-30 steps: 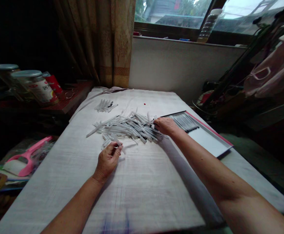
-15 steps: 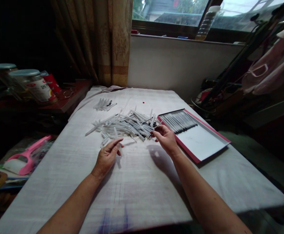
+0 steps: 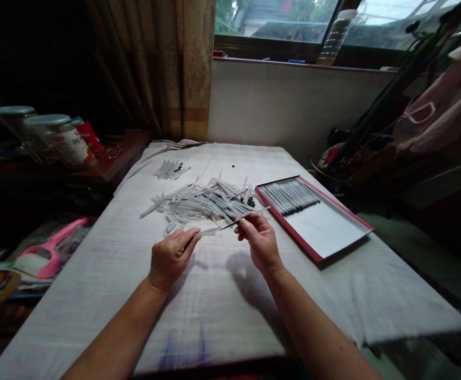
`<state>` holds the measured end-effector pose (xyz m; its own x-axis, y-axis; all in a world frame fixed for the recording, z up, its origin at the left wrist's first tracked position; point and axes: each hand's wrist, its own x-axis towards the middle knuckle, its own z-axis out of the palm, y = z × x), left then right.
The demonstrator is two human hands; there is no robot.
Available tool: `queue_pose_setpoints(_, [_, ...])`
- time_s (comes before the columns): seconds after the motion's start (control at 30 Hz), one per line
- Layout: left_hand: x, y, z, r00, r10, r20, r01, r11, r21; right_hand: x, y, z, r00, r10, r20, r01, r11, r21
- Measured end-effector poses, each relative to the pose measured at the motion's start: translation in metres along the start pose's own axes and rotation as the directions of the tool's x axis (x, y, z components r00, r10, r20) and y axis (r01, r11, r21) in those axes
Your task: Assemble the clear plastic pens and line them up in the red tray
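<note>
My left hand [image 3: 170, 258] is closed, pinching a clear pen barrel [image 3: 208, 232] that points right. Opposite it, my right hand [image 3: 261, 241] grips a thin pen refill [image 3: 227, 226] between thumb and fingers; its dark tip points left, close to the barrel's end. Whether tip and barrel touch, I cannot tell. Behind both hands lies a loose pile of clear pen parts [image 3: 198, 205], with small black pieces [image 3: 250, 201] at its right end. To the right, a shallow red-edged box [image 3: 299, 241] holds a row of pens [image 3: 289, 196] with black ends.
A smaller group of clear tubes [image 3: 167, 169] lies at the back left of the white-covered table [image 3: 222, 316]. A tiny red piece [image 3: 233, 166] rests near the back. Jars [image 3: 62, 142] stand on a side table, above a pink-handled object [image 3: 52, 258].
My left hand has turned the barrel from steep to nearly level, pointing right. My right hand has moved left from the pile's edge with the refill, bringing its tip near the barrel.
</note>
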<state>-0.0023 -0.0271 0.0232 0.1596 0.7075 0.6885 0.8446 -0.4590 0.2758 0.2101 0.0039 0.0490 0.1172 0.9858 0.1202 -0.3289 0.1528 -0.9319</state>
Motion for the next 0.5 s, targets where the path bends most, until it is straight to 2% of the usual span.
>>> queue_pose_setpoints(0.2, [0.0014,0.0033,0.0015,1.000,-0.001,-0.015,0.001,1.000,0.005,-0.0031,0.0032,0.0022,0.999,-0.003,0.038,0.003,1.000,-0.013])
queue_pose_setpoints(0.4, [-0.0016,-0.0008,0.0052,0.999,-0.035,-0.011,0.034,0.999,-0.021,-0.0017,0.0029,-0.0013,0.978,0.164,0.132,-0.158,0.986,-0.053])
queue_pose_setpoints(0.5, [-0.0032,-0.0028,0.0062,0.998,-0.054,0.017,0.054,0.998,-0.030,-0.0024,0.0030,-0.0013,0.965,0.191,0.179,-0.183,0.981,-0.061])
